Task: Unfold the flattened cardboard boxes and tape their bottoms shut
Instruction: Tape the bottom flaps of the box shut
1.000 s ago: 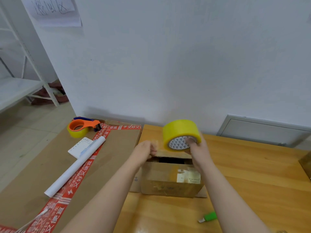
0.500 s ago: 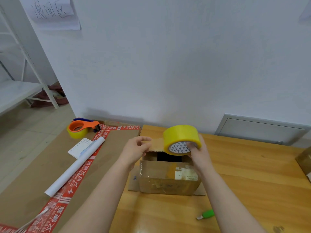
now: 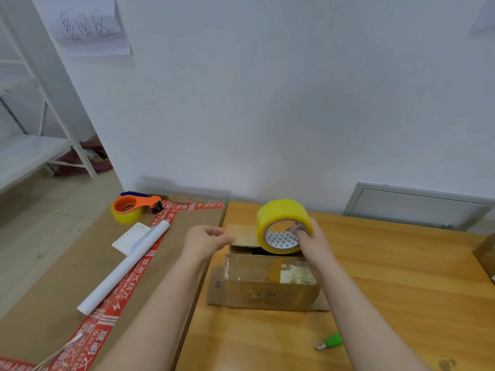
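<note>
Box (image 3: 267, 287) stands mid-table (image 3: 401, 277), its upper flaps gaping. Right hand (image 3: 313, 245) grips the tape roll (image 3: 278, 212) above it. Left hand (image 3: 206, 241) has drawn leftward off the roll, fingers curled; whether it pinches tape cannot be told. Sealing is probably just beginning.

Two bare arms come in from the bottom of the frame. The left hand (image 3: 206, 241) sits left of centre and the right hand (image 3: 313, 243) just right of centre. Both forearms (image 3: 160, 303) are slim and uncovered down to the lower edge. Nails and finer marks are too small to tell.
</note>
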